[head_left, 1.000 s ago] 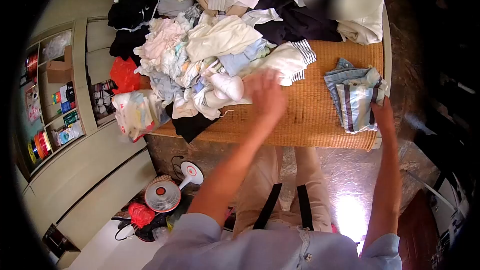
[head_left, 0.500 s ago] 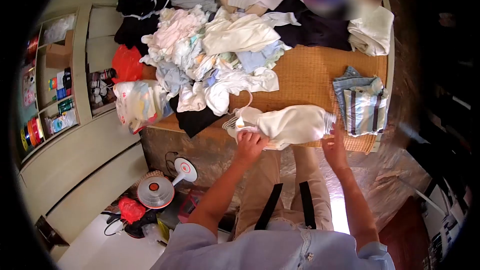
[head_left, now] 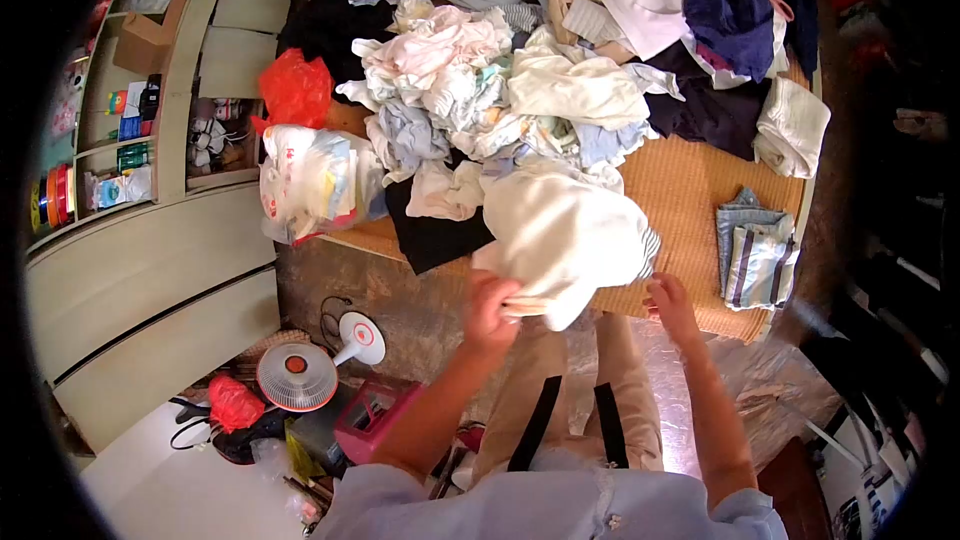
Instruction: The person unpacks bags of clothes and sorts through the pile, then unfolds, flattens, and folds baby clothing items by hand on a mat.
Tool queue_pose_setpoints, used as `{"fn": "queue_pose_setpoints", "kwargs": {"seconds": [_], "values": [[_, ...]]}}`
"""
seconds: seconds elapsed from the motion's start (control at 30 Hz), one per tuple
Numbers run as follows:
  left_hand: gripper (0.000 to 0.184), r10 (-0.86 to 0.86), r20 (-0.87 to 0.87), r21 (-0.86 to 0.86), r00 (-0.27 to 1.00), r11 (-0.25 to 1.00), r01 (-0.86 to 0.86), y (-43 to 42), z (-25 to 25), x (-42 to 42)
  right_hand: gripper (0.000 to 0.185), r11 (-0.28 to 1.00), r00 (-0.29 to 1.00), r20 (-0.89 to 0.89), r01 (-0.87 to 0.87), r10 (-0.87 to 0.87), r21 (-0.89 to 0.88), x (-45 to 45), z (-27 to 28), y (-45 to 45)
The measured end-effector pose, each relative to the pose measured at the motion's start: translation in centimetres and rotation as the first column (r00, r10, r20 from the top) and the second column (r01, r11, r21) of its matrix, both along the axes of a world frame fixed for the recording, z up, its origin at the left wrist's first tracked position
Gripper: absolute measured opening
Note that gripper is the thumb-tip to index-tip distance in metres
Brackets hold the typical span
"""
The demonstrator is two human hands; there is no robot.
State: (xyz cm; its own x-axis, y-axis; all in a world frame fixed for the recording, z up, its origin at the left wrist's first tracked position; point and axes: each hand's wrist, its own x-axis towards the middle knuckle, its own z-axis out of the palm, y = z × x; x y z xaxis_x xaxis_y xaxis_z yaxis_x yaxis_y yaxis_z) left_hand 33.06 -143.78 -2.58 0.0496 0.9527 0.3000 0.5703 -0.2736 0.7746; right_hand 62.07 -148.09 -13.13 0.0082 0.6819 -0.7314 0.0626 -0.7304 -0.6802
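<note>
A white garment (head_left: 565, 235) with a striped edge hangs spread over the front part of the woven mat (head_left: 680, 180). My left hand (head_left: 492, 312) is closed on its lower left edge. Just right of the striped edge is my right hand (head_left: 672, 308), fingers apart and slightly curled, holding nothing. Behind the garment lies a heap of small pale clothes (head_left: 430, 70). Folded striped and denim clothes (head_left: 760, 255) rest at the mat's right front corner.
Dark clothes (head_left: 730, 15) and a folded cream cloth (head_left: 792, 128) are at the back right. Plastic bags (head_left: 315, 180) sit at the left, beside shelves (head_left: 125, 120). A round heater (head_left: 297, 376) and a pink container (head_left: 375, 418) stand on the floor.
My left hand went from the heap to the front edge, bringing the white garment, now spread wider. My right hand left the folded striped clothes and moved beside the garment. The view shifted.
</note>
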Motion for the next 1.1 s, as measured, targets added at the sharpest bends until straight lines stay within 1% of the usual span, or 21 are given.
{"fn": "queue_pose_setpoints", "kwargs": {"seconds": [0.1,0.17,0.23,0.3,0.37,0.47,0.53,0.57,0.6,0.63,0.7,0.73,0.77,0.83,0.87,0.9,0.97,1.0,1.03,1.07,1.1], "values": [[0.021,0.115,-0.032,0.157,0.993,0.982,-0.109,1.1,2.4,-4.7,0.035,0.967,0.956,0.271,-0.169,0.114,0.191,-1.0,-0.9,3.2],[0.014,0.197,-0.153,0.121,0.968,0.976,-0.18,1.3,4.1,-8.1,0.038,0.912,0.895,0.428,-0.272,0.124,0.306,-3.6,2.2,7.9],[0.017,0.323,-0.002,0.077,0.946,0.944,-0.322,1.0,4.3,-11.5,0.046,0.857,0.887,0.451,-0.306,0.098,0.414,-6.4,3.5,12.6],[0.021,0.448,0.151,-0.003,0.881,0.892,-0.453,1.4,4.5,-13.8,0.06,0.622,0.745,0.663,-0.554,0.073,0.554,-9.1,3.4,17.3],[0.02,0.576,0.284,-0.119,0.767,0.815,-0.567,1.9,5.2,-15.8,0.072,0.533,0.535,0.844,-0.726,0.041,0.434,-12.2,4.1,21.5],[0.021,0.706,0.341,-0.236,0.621,0.703,-0.671,3.2,6.2,-17.7,0.086,0.542,0.201,0.973,-0.833,0.113,0.109,-15.0,2.7,25.7],[0.024,0.8,0.371,-0.347,0.472,0.591,-0.728,4.6,7.5,-18.4,0.066,0.562,0.013,0.985,-0.823,0.169,-0.086,-14.9,0.7,27.3],[0.024,0.789,0.429,-0.356,0.439,0.595,-0.721,5.1,7.6,-18.9,0.055,0.564,-0.071,0.976,-0.806,0.206,-0.178,-14.8,0.5,27.9],[0.024,0.776,0.485,-0.365,0.402,0.598,-0.713,5.7,7.6,-19.2,0.048,0.572,-0.077,0.973,-0.797,0.219,-0.192,-14.5,0.5,28.6],[0.025,0.762,0.538,-0.376,0.36,0.599,-0.707,6.1,7.6,-19.5,0.037,0.56,-0.048,0.982,-0.816,0.181,-0.143,-13.9,0.7,29.1],[0.03,0.775,0.497,-0.361,0.39,0.593,-0.72,6.9,6.6,-20.3,0.027,0.586,0.13,0.984,-0.809,0.125,0.033,-12.5,1.5,30.0],[0.033,0.779,0.477,-0.352,0.406,0.593,-0.724,7.4,6.0,-20.6,0.021,0.607,0.289,0.955,-0.772,0.069,0.19,-11.5,1.3,31.0],[0.033,0.763,0.471,-0.331,0.442,0.618,-0.713,8.0,5.1,-20.8,0.023,0.674,0.524,0.85,-0.608,-0.058,0.421,-10.4,0.6,31.6],[0.034,0.726,0.46,-0.294,0.512,0.668,-0.684,9.5,3.6,-20.7,0.026,0.727,0.777,0.608,-0.324,-0.16,0.606,-8.9,4.1,32.6],[0.036,0.687,0.52,-0.342,0.508,0.712,-0.613,10.3,3.1,-20.1,0.027,0.677,0.853,0.46,-0.187,-0.248,0.711,-8.4,6.0,32.5],[0.037,0.65,0.427,-0.356,0.629,0.76,-0.544,11.2,2.0,-19.9,0.026,0.728,0.888,0.426,-0.175,-0.174,0.663,-6.5,7.0,32.9],[0.04,0.504,0.227,-0.392,0.833,0.831,-0.396,12.3,-1.7,-19.9,0.024,0.706,0.95,0.135,0.109,-0.28,0.699,-7.8,13.1,31.5],[0.045,0.361,0.07,-0.373,0.93,0.874,-0.311,12.5,-3.2,-19.5,0.022,0.688,0.949,0.084,0.156,-0.303,0.709,-6.7,14.1,31.4],[0.051,0.2,-0.093,-0.366,0.975,0.904,-0.221,12.7,-4.8,-19.1,0.024,0.689,0.939,0.092,0.173,-0.33,0.704,-6.3,15.8,31.3],[0.059,0.056,-0.09,-0.482,0.994,0.871,-0.092,12.9,-6.1,-19.1,0.026,0.671,0.928,0.019,0.256,-0.373,0.696,-6.1,17.6,30.9],[0.06,0.1,-0.158,-0.492,0.982,0.855,-0.166,12.9,-6.2,-18.7,0.027,0.649,0.908,-0.053,0.336,-0.415,0.682,-6.4,19.9,30.4]]}}
